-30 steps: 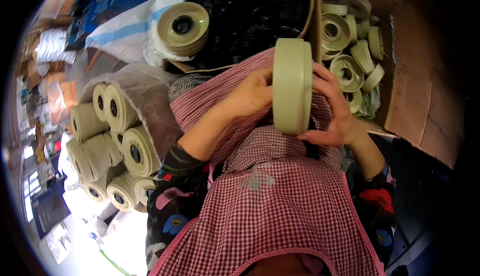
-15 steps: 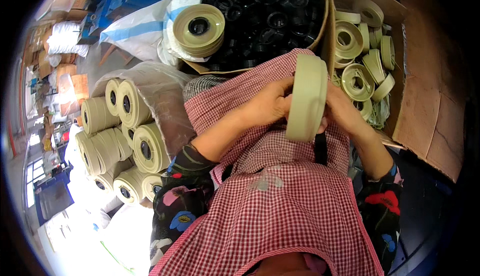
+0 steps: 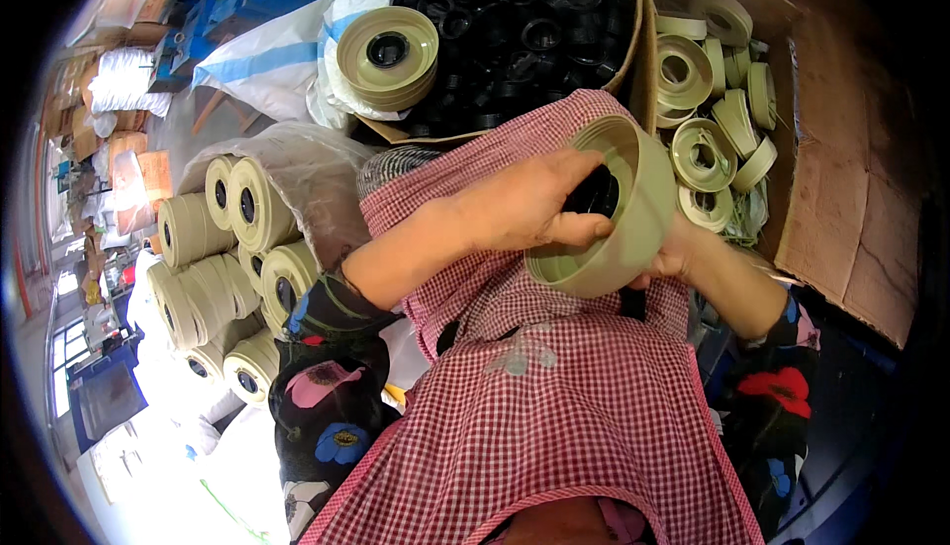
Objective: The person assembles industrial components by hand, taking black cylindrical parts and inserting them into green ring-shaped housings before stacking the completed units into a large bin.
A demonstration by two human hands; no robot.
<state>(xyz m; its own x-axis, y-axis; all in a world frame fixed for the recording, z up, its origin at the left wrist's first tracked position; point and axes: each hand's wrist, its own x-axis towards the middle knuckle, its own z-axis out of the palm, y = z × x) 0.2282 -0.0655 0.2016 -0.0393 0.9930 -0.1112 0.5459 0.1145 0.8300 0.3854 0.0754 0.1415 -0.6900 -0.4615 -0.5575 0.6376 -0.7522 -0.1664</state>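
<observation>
A pale green round plastic part (image 3: 648,194) with a deep rim is held tilted above my lap, its hollow side turned toward the left. My right hand (image 3: 676,248) grips it from the far right side, most of the fingers hidden behind it. Inside the hollow, at its centre, sits a black plastic ring (image 3: 596,192). My left hand (image 3: 534,199) reaches into the hollow and pinches this black ring between thumb and fingers; some fingertips are hidden.
Ahead stands a box of black rings (image 3: 515,60), with stacked green parts (image 3: 386,60) at its left edge. A cardboard box (image 3: 841,149) at right holds loose green parts (image 3: 705,154). At left, more stacked parts (image 3: 262,204) lie by a clear plastic bag (image 3: 327,179).
The green part has turned from edge-on so its hollow side shows. My left hand has moved right and into the hollow, at the black ring.
</observation>
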